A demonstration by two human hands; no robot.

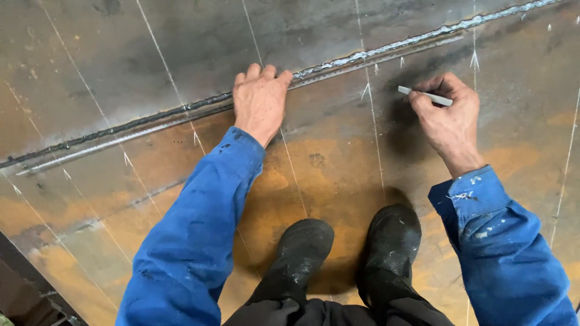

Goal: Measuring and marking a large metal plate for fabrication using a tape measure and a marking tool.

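Underfoot, a broad rusty steel plate (338, 163), orange-brown near the boots and darker grey toward the top, crossed by thin pale scribed lines running roughly up and down. Across it, from lower left to upper right, a long rough weld seam (386, 47) with a narrow flat strip lying just beside it. At the bottom, two black work boots (344, 253) side by side on the plate, between two blue sleeves (199, 235). Resting flat on the plate, the left hand (260, 99), fingers together and extended, tips touching the weld seam, nothing held. Well apart to the right, the right hand (450, 121), fingers curled narrow and pinched on a short white marking stick (425, 96), tip pointing left just above the plate below the seam. Small white tick marks near that tip.
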